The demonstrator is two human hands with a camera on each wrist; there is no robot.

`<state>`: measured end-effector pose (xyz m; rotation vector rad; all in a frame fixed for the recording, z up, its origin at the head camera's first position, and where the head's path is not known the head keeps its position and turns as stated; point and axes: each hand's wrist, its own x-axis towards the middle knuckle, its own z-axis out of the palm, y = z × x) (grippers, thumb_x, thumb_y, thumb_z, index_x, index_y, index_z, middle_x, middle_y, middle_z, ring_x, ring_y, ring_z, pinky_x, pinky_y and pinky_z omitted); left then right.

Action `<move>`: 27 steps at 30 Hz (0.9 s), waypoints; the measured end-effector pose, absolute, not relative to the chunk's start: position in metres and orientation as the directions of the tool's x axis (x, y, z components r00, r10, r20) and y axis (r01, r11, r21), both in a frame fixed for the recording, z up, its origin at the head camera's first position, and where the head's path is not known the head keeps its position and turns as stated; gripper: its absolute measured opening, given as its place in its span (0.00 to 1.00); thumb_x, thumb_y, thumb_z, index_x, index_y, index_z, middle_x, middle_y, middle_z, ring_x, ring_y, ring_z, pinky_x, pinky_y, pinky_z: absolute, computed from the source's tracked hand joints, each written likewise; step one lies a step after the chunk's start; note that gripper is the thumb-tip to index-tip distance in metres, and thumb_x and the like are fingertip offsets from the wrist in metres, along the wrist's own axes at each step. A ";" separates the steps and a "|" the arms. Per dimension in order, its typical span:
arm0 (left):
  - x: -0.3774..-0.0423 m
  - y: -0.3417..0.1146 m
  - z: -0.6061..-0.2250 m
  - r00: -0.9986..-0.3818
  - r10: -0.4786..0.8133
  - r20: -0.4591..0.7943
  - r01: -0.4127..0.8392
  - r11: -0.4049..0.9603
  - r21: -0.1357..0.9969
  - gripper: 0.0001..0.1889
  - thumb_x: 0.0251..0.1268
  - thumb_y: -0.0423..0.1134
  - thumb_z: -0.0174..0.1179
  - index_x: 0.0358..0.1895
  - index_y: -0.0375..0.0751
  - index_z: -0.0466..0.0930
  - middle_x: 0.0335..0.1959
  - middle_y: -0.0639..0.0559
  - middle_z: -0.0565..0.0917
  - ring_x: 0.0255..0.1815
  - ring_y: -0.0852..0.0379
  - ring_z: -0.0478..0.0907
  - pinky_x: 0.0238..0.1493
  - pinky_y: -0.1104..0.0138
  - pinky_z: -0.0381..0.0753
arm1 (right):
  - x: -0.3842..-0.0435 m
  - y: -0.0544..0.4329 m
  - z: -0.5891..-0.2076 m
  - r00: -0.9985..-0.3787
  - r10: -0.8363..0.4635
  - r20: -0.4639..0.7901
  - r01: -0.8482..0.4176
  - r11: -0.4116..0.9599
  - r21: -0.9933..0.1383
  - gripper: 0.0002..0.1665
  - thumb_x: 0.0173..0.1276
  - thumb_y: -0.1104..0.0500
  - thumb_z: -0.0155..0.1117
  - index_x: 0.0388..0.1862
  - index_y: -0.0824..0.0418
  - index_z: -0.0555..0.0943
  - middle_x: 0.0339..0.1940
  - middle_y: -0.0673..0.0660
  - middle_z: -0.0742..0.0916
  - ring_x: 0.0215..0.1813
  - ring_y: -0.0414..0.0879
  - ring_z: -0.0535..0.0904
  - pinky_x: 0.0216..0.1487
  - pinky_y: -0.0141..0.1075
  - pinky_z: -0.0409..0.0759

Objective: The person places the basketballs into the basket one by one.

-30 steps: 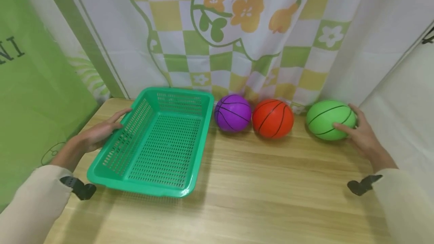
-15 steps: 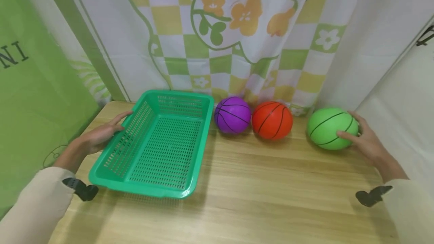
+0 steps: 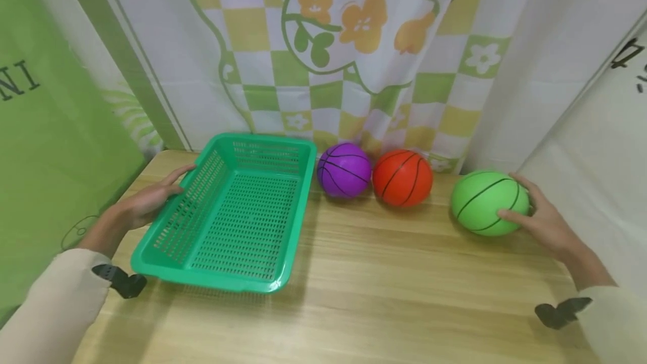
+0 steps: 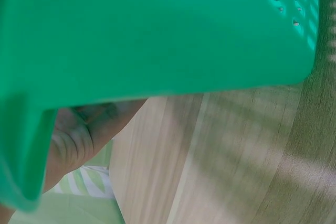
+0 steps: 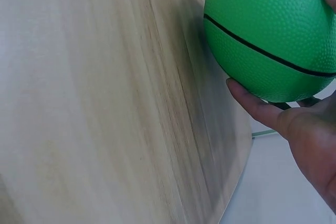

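My right hand (image 3: 548, 223) grips a green toy basketball (image 3: 487, 204) at the table's right, thumb on its near side and fingers round the far side. In the right wrist view the green ball (image 5: 273, 35) is cradled against the fingers. My left hand (image 3: 151, 202) touches the left side of a green plastic basket (image 3: 298, 229), fingers stretched along its rim. The left wrist view has the basket wall (image 4: 157, 35) covering much of that hand (image 4: 73, 140), fingertips hidden. The basket holds nothing.
A purple ball (image 3: 344, 171) sits just right of the basket, beside a red ball (image 3: 402, 178). A patterned curtain (image 3: 364, 72) hangs behind them. Everything stands on a wooden table (image 3: 394, 296); a green cloth (image 3: 50, 128) hangs at left.
The green ball has come nearer to the table's front, with my right hand moving along on it. The left hand and basket have stayed almost in place.
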<state>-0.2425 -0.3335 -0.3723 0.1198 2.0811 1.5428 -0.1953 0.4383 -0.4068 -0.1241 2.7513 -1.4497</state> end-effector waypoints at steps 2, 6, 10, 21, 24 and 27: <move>-0.242 -0.335 -0.373 -0.846 0.390 -0.363 -0.235 0.336 0.912 0.33 0.83 0.37 0.29 0.81 0.61 0.26 0.70 0.23 0.55 0.58 0.35 0.74 0.51 0.45 0.80 | -0.192 0.437 -0.407 -0.996 -0.085 0.016 -0.062 0.569 -0.820 0.55 0.73 0.57 0.63 0.84 0.40 0.37 0.77 0.79 0.48 0.69 0.85 0.49 0.55 0.81 0.53; -0.240 -0.340 -0.374 -0.849 0.383 -0.364 -0.237 0.341 0.910 0.34 0.83 0.36 0.30 0.81 0.61 0.26 0.71 0.22 0.53 0.59 0.35 0.74 0.52 0.45 0.80 | -0.187 0.428 -0.408 -0.994 -0.105 0.032 -0.085 0.562 -0.823 0.55 0.72 0.58 0.63 0.84 0.40 0.39 0.77 0.78 0.48 0.69 0.84 0.49 0.56 0.81 0.53; -0.238 -0.344 -0.375 -0.854 0.365 -0.371 -0.247 0.343 0.906 0.34 0.82 0.35 0.30 0.81 0.62 0.27 0.70 0.22 0.55 0.57 0.35 0.75 0.50 0.45 0.80 | -0.182 0.419 -0.408 -0.990 -0.131 0.051 -0.116 0.550 -0.827 0.55 0.71 0.60 0.64 0.84 0.39 0.41 0.79 0.75 0.47 0.70 0.83 0.49 0.56 0.81 0.53; -0.240 -0.338 -0.376 -0.846 0.383 -0.372 -0.251 0.330 0.910 0.34 0.83 0.35 0.30 0.81 0.61 0.26 0.69 0.22 0.57 0.57 0.34 0.75 0.51 0.44 0.80 | -0.170 0.405 -0.405 -0.982 -0.159 0.104 -0.173 0.518 -0.838 0.56 0.67 0.66 0.66 0.84 0.40 0.45 0.78 0.73 0.52 0.69 0.79 0.54 0.56 0.78 0.59; -0.242 -0.336 -0.375 -0.846 0.384 -0.370 -0.248 0.332 0.910 0.33 0.83 0.36 0.30 0.81 0.61 0.26 0.69 0.22 0.57 0.58 0.34 0.75 0.51 0.44 0.80 | -0.170 0.399 -0.403 -0.971 -0.185 0.151 -0.226 0.513 -0.828 0.55 0.65 0.70 0.66 0.83 0.47 0.49 0.77 0.65 0.59 0.69 0.63 0.62 0.58 0.58 0.74; -0.243 -0.335 -0.374 -0.846 0.387 -0.365 -0.243 0.329 0.912 0.33 0.83 0.36 0.29 0.81 0.61 0.26 0.69 0.22 0.56 0.58 0.34 0.75 0.51 0.44 0.80 | -0.170 0.394 -0.402 -0.958 -0.209 0.197 -0.277 0.502 -0.819 0.55 0.63 0.72 0.66 0.82 0.51 0.52 0.75 0.60 0.62 0.65 0.46 0.65 0.53 0.34 0.75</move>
